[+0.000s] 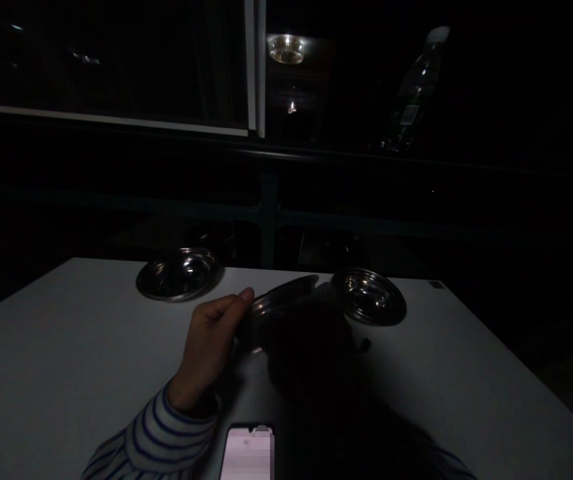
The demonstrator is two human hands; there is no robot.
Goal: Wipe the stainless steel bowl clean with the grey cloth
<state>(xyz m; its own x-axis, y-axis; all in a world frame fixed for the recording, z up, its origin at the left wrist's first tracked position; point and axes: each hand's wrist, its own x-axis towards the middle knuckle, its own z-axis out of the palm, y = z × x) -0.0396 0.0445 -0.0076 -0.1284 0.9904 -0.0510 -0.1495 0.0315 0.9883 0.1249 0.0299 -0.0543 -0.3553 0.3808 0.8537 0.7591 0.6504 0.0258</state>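
Observation:
My left hand (pixel 214 340), in a blue-striped sleeve, pinches the left rim of a shiny metal plate (pixel 286 290), which is tilted up above the white table (pixel 91 353). A black mass (pixel 311 347) covers the plate's lower right part; whether it is cloth or deep shadow I cannot make out. My right hand and its fingers are lost in that darkness, with only a bit of striped sleeve (pixel 446 460) showing at lower right. Two more metal plates lie on the table's far side, one at the left (pixel 176 275) and one at the right (pixel 369 297).
A lit phone (pixel 247 453) lies at the near edge. Beyond the table, a clear plastic bottle (pixel 416 93) with a white cap stands on a dark ledge, beside a window frame (pixel 255 67). The surroundings are very dim.

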